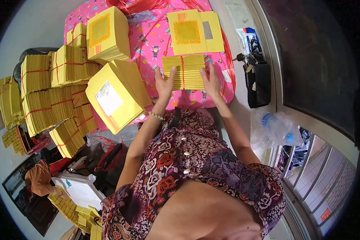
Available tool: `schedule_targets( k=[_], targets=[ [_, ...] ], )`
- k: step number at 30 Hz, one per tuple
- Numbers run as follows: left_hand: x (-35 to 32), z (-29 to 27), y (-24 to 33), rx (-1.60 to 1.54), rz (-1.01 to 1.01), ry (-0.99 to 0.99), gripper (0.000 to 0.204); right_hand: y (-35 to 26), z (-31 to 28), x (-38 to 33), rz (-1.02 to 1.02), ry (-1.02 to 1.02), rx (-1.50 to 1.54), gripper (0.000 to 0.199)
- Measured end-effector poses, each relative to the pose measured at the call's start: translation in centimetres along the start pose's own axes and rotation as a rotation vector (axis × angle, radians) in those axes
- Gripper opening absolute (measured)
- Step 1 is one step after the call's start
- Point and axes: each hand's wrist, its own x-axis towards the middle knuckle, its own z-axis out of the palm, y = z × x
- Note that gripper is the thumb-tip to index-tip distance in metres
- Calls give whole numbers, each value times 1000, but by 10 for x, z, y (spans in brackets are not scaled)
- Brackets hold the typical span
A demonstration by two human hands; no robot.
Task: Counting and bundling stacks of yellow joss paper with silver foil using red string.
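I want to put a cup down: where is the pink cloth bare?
The pink cloth is mostly bare between the far tall stack and the flat sheets, and in a strip between the nearest bundle and the lap. Crowded: the left, with tied bundles, and the top, with red strands.

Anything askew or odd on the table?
Mildly: the silver-patched yellow paper stack, left of the red-tied bundle, sits at a slant, unlike that squared bundle. Loose red strands tangle at the far edge. No spill visible.
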Motion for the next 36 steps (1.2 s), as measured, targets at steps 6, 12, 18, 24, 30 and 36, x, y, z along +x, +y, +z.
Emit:
schedule_targets(
  k=[6, 12, 18, 24, 30, 36],
  targets=[
    [-6, -6, 45, 52, -23, -184, 68, -21, -12, 0, 121, -281, 268, 56],
    [3, -4, 35, -129, 50, -162, 69, -24, -11, 4, 100, -263, 191, 56],
    [24, 3, 34, -65, -17, -81, 70, 11, -3, 39, 120, -174, 362, 53],
    [36, -3, 36, -16, -34, -118, 60, -39, -6, 78, -446, -100, -18, 27],
    [28, -16, 72, 59, -43, -168, 57, -87, 14, 105, -562, -517, -119, 27],
    [27, -17, 56, 217, 46, 48, 55, -89, 35, 111, -395, -697, -17, 25]
  ],
)
